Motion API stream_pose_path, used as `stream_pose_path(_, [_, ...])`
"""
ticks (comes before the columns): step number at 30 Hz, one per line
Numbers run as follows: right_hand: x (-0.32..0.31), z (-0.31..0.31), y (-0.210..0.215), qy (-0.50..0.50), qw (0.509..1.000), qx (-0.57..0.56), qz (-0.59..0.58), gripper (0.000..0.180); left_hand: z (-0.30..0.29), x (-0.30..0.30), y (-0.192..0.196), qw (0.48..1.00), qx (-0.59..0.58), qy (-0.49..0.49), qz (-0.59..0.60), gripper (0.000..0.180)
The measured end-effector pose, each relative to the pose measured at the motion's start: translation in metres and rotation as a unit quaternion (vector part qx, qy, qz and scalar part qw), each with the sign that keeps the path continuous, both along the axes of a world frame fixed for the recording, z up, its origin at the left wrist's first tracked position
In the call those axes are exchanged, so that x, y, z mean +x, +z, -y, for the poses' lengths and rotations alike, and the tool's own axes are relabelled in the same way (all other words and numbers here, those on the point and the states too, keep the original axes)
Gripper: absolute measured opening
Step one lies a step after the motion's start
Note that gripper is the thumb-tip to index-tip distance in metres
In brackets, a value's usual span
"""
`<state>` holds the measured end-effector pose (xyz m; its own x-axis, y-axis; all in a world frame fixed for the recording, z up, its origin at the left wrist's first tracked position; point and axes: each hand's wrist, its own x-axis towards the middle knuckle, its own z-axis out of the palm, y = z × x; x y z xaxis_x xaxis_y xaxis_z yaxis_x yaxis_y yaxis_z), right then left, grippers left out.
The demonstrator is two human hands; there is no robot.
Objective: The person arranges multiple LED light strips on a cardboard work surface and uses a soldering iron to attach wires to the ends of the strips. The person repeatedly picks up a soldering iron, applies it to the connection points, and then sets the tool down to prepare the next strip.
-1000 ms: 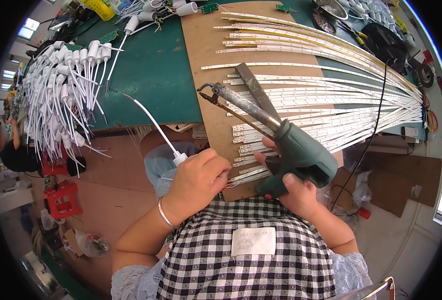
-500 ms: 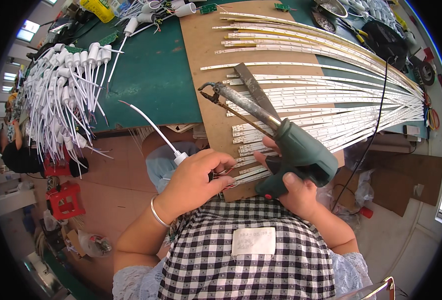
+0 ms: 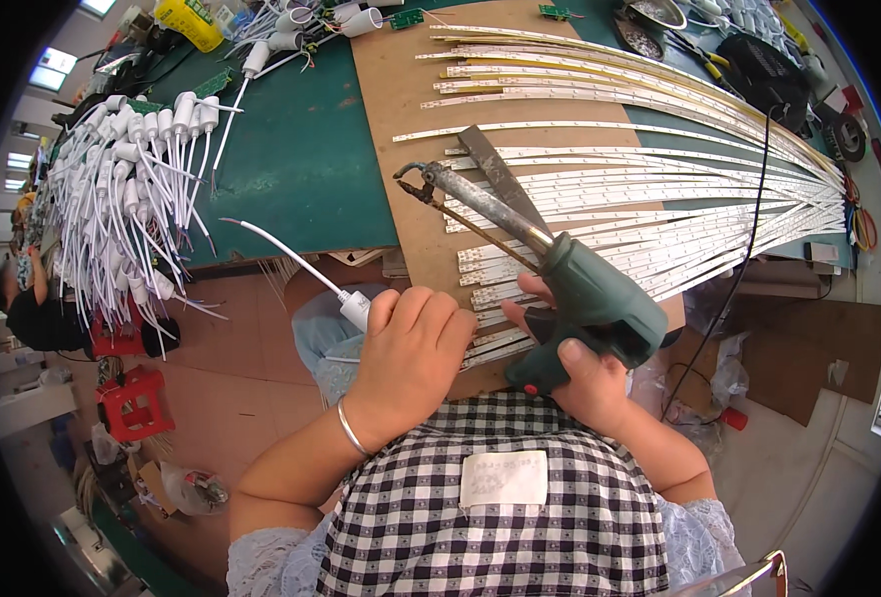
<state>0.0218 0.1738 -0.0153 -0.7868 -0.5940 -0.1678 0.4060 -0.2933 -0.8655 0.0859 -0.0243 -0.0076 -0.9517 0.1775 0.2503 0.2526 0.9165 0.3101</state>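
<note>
My left hand [image 3: 413, 346] is closed over a white cylindrical cable connector [image 3: 355, 309] at the front edge of the board. A white cable [image 3: 286, 251] runs from the connector up and left to a stripped end. In my right hand [image 3: 594, 384] is a green soldering gun [image 3: 600, 298], its metal barrel and blackened tip pointing up and left. The LED strips [image 3: 560, 189] fan out beneath it, their near ends by my left fingers. My left hand hides the fingertips and the connector's lower end. A flat dark metal bar [image 3: 500, 171] lies across the strips.
A brown board [image 3: 389, 90] lies on the green table [image 3: 291, 159]. At the left hangs a pile of white corded connectors [image 3: 127, 189]. A black cord [image 3: 757, 224] crosses the right side. A red stool [image 3: 132, 403] stands on the floor; another person [image 3: 34, 298] is at far left.
My left hand has turned over and its fingers have curled in, covering the thin red wires seen before. The connector and cable have shifted slightly left. The soldering gun has barely moved.
</note>
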Motion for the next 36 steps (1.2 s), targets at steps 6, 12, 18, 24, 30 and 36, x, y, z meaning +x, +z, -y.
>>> stream_pose_path(6, [0.002, 0.004, 0.002, -0.030, 0.999, -0.037, 0.016, 0.078, 0.019, 0.000, 0.008, 0.990, 0.140, -0.021, 0.007, 0.013])
stream_pose_path(12, [0.002, 0.004, 0.003, -0.031, 0.999, -0.040, 0.019, 0.077, 0.032, 0.014, 0.008, 0.974, 0.212, 0.045, 0.063, 0.027])
stream_pose_path(18, [0.002, 0.003, -0.002, -0.039, 0.995, -0.086, 0.009, 0.068, 0.022, 0.007, 0.005, 0.998, 0.063, -0.001, 0.006, 0.019])
stream_pose_path(24, [0.006, -0.015, 0.012, 0.006, 0.996, -0.046, 0.079, 0.062, 0.032, 0.002, 0.005, 0.991, 0.016, -0.116, -0.068, 0.017])
stream_pose_path(30, [0.009, -0.085, 0.025, 0.066, 0.958, 0.212, -0.182, 0.034, 0.038, 0.001, -0.002, 0.983, 0.029, -0.154, -0.097, 0.020])
stream_pose_path(36, [0.037, -0.123, -0.010, 0.060, 0.957, 0.195, -0.205, 0.056, 0.042, -0.004, 0.000, 0.977, 0.031, -0.182, -0.103, 0.018])
